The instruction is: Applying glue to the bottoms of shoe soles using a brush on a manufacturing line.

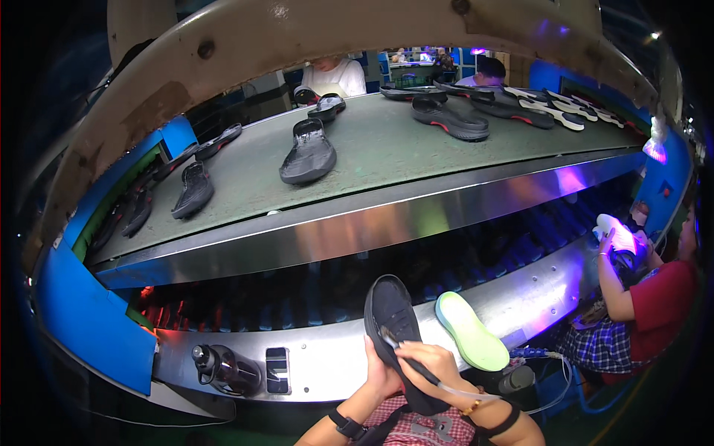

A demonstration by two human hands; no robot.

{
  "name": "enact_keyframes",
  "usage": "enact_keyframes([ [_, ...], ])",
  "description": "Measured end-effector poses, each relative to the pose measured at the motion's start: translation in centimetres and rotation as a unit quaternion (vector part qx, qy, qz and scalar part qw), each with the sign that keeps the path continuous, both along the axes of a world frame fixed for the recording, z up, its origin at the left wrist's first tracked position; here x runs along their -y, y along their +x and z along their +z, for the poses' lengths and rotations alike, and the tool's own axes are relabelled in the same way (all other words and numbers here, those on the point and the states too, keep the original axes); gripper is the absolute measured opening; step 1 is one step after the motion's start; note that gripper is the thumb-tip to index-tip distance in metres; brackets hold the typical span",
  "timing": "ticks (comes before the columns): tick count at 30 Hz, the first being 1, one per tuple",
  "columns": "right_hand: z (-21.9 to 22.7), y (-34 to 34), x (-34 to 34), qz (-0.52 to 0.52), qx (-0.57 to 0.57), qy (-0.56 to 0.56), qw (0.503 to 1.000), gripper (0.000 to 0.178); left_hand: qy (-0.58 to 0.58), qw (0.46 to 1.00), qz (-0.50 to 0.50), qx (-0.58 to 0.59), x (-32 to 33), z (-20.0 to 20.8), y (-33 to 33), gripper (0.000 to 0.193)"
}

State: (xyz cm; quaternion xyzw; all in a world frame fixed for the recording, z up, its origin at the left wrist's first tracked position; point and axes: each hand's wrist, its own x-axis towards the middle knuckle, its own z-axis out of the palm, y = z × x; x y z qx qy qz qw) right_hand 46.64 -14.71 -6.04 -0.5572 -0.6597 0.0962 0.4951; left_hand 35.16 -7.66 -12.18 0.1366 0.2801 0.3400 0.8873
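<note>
A black shoe sole (390,303) is in my left hand (380,373), its hollow inner side facing up and its toe end pointing away from me. My left fingers wrap round its left edge. My right hand (433,362) is closed on a glue brush (390,340) with a dark handle, from which a thin pale tube trails to the right. The bristles touch the inside of the sole near its middle. Just right of the sole, a pale green sole-shaped piece (473,334) lies on the metal ledge (327,359).
Beyond the ledge, several black soles (309,152) sit on a green conveyor belt (372,145), with white pieces (554,111) at far right. A dark bottle (229,372) stands left. At right, a co-worker in a red top (660,305) holds a lit white shoe part (619,234).
</note>
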Motion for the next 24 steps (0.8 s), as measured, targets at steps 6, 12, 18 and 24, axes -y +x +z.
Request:
enact_keyframes([
  [6, 0.9, 1.9, 5.9, 0.200, -0.079, -0.138, 0.967, 0.021, 0.125, 0.982, -0.100, 0.102, -2.4, 2.0, -3.4, 0.106],
  [12, 5.6, 4.3, 3.4, 0.031, -0.234, -0.065, 0.969, 0.020, 0.023, 0.929, -0.167, 0.329, 1.4, 3.4, -1.1, 0.106],
  [18, 6.6, 1.9, 2.9, 0.215, -0.061, 0.008, 0.975, 0.018, 0.116, 0.990, -0.066, 0.043, 1.7, 4.0, -1.1, 0.098],
  [24, 6.5, 3.0, 3.5, 0.106, -0.107, -0.008, 0.989, 0.019, 0.061, 0.985, -0.080, 0.143, 1.2, 4.2, -0.8, 0.094],
])
